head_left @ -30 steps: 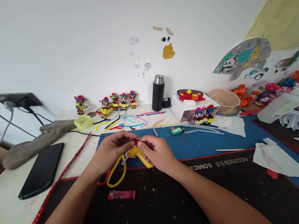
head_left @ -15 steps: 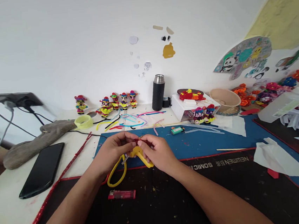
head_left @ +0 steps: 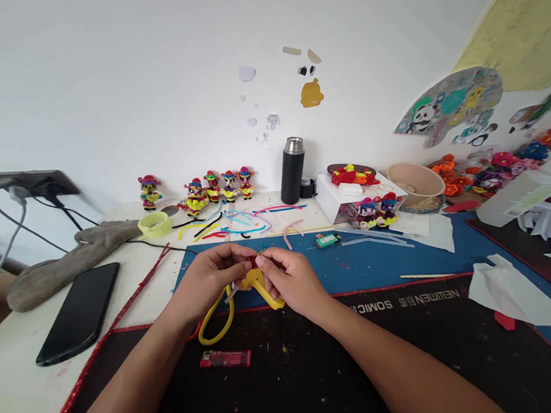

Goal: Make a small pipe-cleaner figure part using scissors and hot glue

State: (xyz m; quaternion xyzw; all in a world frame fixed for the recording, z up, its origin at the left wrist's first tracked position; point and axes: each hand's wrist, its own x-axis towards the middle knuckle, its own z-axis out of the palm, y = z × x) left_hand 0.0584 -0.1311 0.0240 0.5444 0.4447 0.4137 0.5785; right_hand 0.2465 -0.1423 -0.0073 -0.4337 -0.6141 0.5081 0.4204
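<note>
My left hand (head_left: 220, 270) and my right hand (head_left: 289, 273) meet over the front of the blue mat, fingertips pinched together. Between them is a small dark red piece (head_left: 254, 260), mostly covered by the fingers; it looks like glittery cord or pipe cleaner. Just beneath the fingertips lies a yellow-handled tool (head_left: 268, 295), its kind partly hidden by the right hand. A yellow loop (head_left: 218, 329), apparently its other handle, shows below my left hand. Closer to me, a red lighter (head_left: 225, 359) rests on the black mat.
A long red glittery strand (head_left: 120, 314) runs down the left beside a black phone (head_left: 77, 313). Behind my hands are coloured pipe cleaner pieces (head_left: 242, 222), small figures (head_left: 195, 198) and a black thermos (head_left: 293, 172). A green-labelled small box (head_left: 326, 240) and white paper (head_left: 515, 290) lie to the right.
The fingertips have shifted slightly around the dark red piece, my right thumb moving a little. Everything else stays in place apart from a tiny shift of the view.
</note>
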